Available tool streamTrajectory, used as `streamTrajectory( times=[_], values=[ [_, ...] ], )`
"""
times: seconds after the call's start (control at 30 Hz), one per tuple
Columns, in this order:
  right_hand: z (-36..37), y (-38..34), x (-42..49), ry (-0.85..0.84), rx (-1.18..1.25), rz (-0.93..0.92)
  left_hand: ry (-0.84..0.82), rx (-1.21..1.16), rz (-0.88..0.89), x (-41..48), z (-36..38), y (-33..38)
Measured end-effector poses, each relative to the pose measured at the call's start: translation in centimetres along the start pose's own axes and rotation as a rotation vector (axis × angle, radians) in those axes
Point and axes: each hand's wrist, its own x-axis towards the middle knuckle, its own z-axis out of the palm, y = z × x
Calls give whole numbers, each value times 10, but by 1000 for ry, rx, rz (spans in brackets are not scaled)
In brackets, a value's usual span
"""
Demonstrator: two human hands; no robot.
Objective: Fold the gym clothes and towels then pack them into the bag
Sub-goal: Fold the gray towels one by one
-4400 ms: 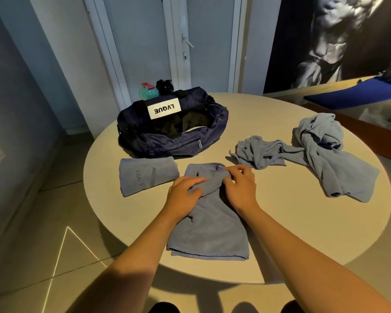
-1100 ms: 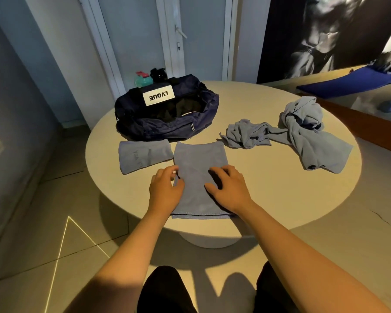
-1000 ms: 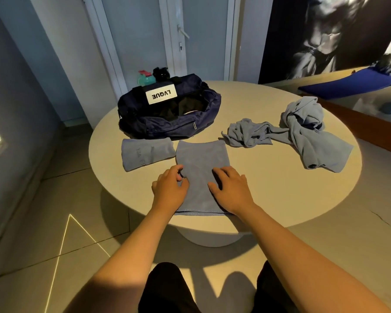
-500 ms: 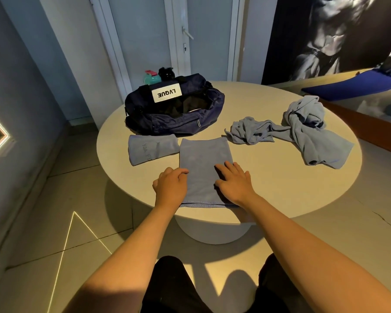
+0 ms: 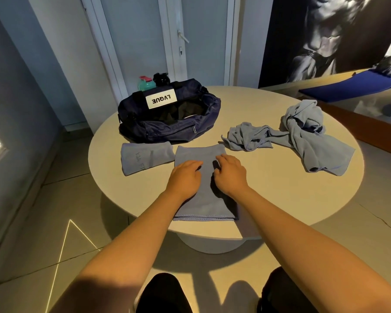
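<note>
**Both hands pressing the long towel flat**

The left hand (image 5: 184, 177) and right hand (image 5: 231, 175) are lying palm-down on the long towel (image 5: 200, 153), fingers loosely spread and grasping nothing. Compared with half a second ago, they are sitting closer together and a little farther up the cloth. The left hand is now resting on the cloth rather than at its left border. The towel is stretching from the near edge of the table (image 5: 280, 199) toward its middle. A folded towel (image 5: 145, 160) is lying just beside it on the left. The open bag (image 5: 167, 129) is sitting at the far-left edge. Crumpled clothes (image 5: 312, 141) are lying toward the right edge, unchanged.
</note>
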Motion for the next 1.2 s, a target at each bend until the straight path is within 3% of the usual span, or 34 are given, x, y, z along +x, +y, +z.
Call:
streamTrajectory(
  times=[0.07, 0.23, 0.3, 0.4, 0.73, 0.87, 1.0, 1.2],
  values=[
    [5, 5, 11, -43, -21, -1, -89, 130, -22, 8, 6, -3],
    [2, 13, 46, -130, -48, 63, -492, 473, -70, 23, -7, 3],
    [5, 12, 57, -147, -63, 82, -397, 517, -29, 42, -16, 14],
    [9, 12, 64, -142, -105, 92, -160, 360, 28, 63, -1, 23],
    [4, 7, 70, -237, -42, 170, -160, 304, -18, 57, 30, 4],
    [11, 12, 48, -34, -12, 98, 6, 187, -28, 52, 34, 3],
    [24, 19, 19, 240, 20, -89, 181, 268, 9, 47, 35, 8],
    [29, 19, -7, 155, 64, -141, 113, 285, 2, 36, 28, 5]
  ],
)
